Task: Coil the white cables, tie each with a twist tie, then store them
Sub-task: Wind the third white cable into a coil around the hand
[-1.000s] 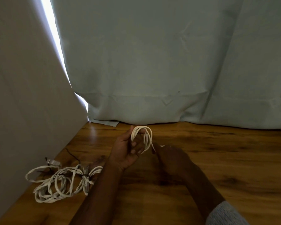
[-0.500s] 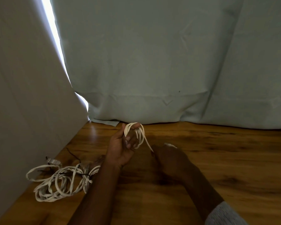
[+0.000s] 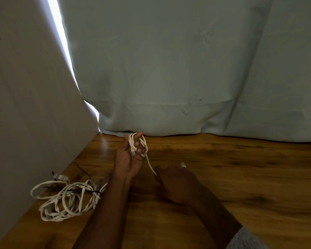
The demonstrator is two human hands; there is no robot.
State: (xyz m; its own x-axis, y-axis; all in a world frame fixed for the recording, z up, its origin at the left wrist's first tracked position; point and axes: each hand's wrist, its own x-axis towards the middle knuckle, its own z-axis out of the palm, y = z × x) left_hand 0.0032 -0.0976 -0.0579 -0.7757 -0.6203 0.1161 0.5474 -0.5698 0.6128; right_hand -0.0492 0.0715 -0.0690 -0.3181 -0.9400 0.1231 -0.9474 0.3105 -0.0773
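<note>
Left hand [image 3: 128,159] was raised above the wooden worktop [image 3: 241,177], fingers [image 3: 138,150] curled around a small coil of white cable [image 3: 138,142]. Right hand [image 3: 176,184] pinched the cable's tail. A loose white cable bundle [image 3: 66,200] lay at left beside the wall [image 3: 25,105].

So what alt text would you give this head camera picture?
A person's left hand holds a small coil of white cable above a wooden table, while the right hand pinches its loose tail. More white cables lie at the left.
</note>
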